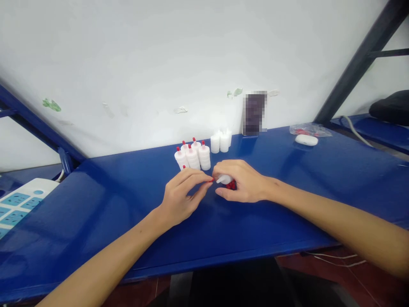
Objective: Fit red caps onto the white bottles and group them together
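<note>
Left hand [181, 195] grip pinches a red cap [211, 180], just left of the white bottle [225, 179]; right hand [244, 180] grip curls around that bottle. Judged risk: slight fingertip hold could drop the cap.

Glossy blue tabletop [271, 230], bearing upright red-tipped white bottles [205, 158], tightly clustered; just right of them, plain white bottles [215, 145], also upright. Farther right, at the back edge, a blurred phone [254, 113], standing. Toward the right end, a crumpled clear bag [316, 129] just behind a white case [306, 140]. Near the middle, small red pieces [231, 185], partly covered.
</note>
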The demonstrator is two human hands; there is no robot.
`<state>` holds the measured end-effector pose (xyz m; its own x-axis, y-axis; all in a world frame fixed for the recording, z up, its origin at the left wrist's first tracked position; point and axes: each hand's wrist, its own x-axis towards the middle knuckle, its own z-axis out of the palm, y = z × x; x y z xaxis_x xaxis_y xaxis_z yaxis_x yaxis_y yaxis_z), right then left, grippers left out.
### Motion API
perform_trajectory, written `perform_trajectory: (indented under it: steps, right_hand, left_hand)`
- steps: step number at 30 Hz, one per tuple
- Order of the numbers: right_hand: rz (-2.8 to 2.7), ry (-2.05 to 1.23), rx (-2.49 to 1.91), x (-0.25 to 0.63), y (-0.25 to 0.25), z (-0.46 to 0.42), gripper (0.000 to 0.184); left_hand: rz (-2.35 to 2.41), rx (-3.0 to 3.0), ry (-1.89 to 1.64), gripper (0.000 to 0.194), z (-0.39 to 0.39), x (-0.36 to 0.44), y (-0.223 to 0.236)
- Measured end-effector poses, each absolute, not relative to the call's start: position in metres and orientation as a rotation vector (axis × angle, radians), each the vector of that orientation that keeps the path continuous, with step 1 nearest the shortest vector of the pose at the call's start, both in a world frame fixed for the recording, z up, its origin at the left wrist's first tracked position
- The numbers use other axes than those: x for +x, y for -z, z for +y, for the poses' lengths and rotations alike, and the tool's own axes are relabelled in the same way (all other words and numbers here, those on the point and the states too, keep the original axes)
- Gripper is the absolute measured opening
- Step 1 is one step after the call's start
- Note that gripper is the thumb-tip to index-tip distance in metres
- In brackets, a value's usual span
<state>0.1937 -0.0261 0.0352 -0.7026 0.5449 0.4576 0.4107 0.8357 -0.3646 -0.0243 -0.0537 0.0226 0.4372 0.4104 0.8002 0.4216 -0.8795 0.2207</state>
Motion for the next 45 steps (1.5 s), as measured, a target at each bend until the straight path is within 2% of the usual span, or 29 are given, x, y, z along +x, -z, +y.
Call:
perform_trajectory:
  steps: [11,27,38,42,45]
  right_hand:
    - [-2.448,-0.352,-0.652,0.189,-0.031,-0.029,0.035]
    - [-2.479,-0.382,-0.646,0.183,-0.033,-0.038,0.024]
    - [-2.445,-0.418,-0.609,0.181,-0.030,-0.038,0.024]
    - [-2.407,-0.407,-0.610,0.186,-0.035,-0.032,0.029]
    - [-2.341,-0.408,-0.709,0.198,-0.041,-0.022,0.031]
  left_hand:
    - [-0.583,-2.739,1.389,0.023,-0.056,-0.024,-0.023]
    - [-0.492,-2.776,1.315,0.023,-0.054,-0.024,-0.016]
    - [-0.485,-2.755,1.486,0.022,-0.059,-0.016,-0.020]
    - [-0.686,-2.733,1.616,0.017,-0.059,-0.019,-0.024]
    - [-0.971,-2.598,1.894,0.011,-0.052,-0.027,-0.028]
